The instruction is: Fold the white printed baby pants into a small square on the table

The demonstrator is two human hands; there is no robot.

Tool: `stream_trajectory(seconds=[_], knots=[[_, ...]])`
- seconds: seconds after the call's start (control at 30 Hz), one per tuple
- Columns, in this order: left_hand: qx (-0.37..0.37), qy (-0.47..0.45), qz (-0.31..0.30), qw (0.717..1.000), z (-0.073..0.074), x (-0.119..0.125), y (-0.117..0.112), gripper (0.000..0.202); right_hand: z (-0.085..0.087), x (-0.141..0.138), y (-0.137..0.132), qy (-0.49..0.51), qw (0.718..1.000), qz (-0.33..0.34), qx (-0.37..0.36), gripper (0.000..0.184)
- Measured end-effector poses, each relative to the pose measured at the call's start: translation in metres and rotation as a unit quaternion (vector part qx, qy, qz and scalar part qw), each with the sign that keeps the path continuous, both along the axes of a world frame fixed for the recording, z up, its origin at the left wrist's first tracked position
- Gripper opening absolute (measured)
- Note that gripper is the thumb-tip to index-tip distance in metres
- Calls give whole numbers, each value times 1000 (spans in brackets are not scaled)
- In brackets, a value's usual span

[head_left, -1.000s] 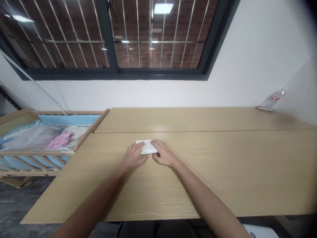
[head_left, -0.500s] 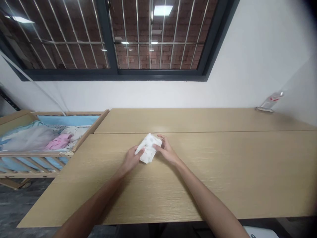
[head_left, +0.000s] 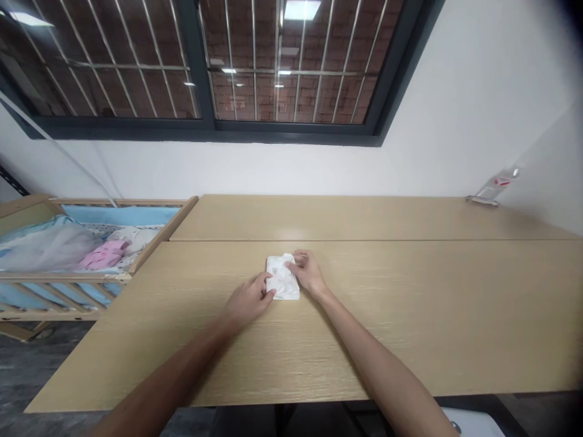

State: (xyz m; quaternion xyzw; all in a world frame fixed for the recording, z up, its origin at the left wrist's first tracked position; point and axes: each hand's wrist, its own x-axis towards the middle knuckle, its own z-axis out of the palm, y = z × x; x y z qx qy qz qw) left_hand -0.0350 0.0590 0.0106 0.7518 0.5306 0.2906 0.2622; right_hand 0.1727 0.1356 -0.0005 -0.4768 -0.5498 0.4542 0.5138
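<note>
A small folded white diaper (head_left: 281,280) with a faint print lies on, or just over, the wooden tabletop (head_left: 410,315), roughly square to me. My left hand (head_left: 248,298) grips its left side, with the thumb at the lower left corner and the fingers at the edge above. On the upper right side, my right hand (head_left: 308,273) has its thumb on the top face; the other fingers curl by the right edge, partly hidden.
Left of the table stands a wooden crib (head_left: 166,233) with blue lining, holding a pink cloth (head_left: 104,254) and pale bedding. A clear plastic bottle (head_left: 494,187) leans at the back right corner. Behind is a white wall with a barred window (head_left: 291,135).
The diaper has turned from a slant to nearly square and come down toward the tabletop, slightly right. My left hand has shifted right with it; my right hand stays by the right edge.
</note>
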Motion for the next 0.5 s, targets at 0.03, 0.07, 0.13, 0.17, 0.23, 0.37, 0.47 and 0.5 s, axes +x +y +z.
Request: stream_trajectory(seconds=[0.03, 0.07, 0.13, 0.17, 0.23, 0.37, 0.47, 0.5], knots=[[7, 35, -2, 999, 1, 1, -1, 36, -2, -1, 1, -21, 1000, 0, 8, 59], [11, 63, -2, 998, 2, 1, -2, 35, -3, -1, 1, -46, 999, -1, 18, 55], [14, 102, 2, 995, 4, 2, -4, 34, -5, -1, 2, -99, 994, -4, 40, 48], [19, 118, 4, 993, 4, 2, -5, 33, -5, -1, 2, -124, 991, -8, 50, 46], [53, 143, 2, 988, 6, 2, -6, 30, -1, 1, 0, -160, 985, -20, 67, 46], [189, 115, -49, 974, 13, 3, -14, 31, 21, 8, -12, -229, 959, 25, 167, 59], [223, 105, -134, 960, 17, 9, -23, 42, 42, 10, -28, -316, 905, 140, 248, 58], [220, 114, -159, 956, 17, 12, -27, 48, 49, 9, -34, -340, 888, 178, 255, 57]])
